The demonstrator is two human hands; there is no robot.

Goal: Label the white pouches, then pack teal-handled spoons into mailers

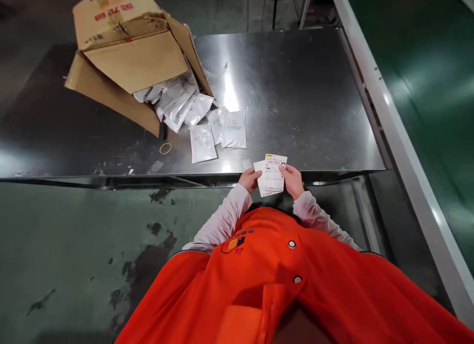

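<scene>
My left hand (250, 179) pinches the left edge of a few overlapping printed cards (273, 176), thumb on top. On their right side my right hand (292, 180) grips the same cards, its thumb over the edge. The front card carries small black print and a yellow mark at its top corner. Both hands are at the near edge of the steel table, in front of my body. Beyond them, to the left, lie several white printed packets (234, 130), which neither hand touches.
A cardboard box (137, 57) lies tipped on the steel table (296, 97), its flaps open and more white packets spilling out. A yellow rubber band (165, 148) lies near the box. Along the right runs a metal rail (400, 132) beside a green surface (429, 77).
</scene>
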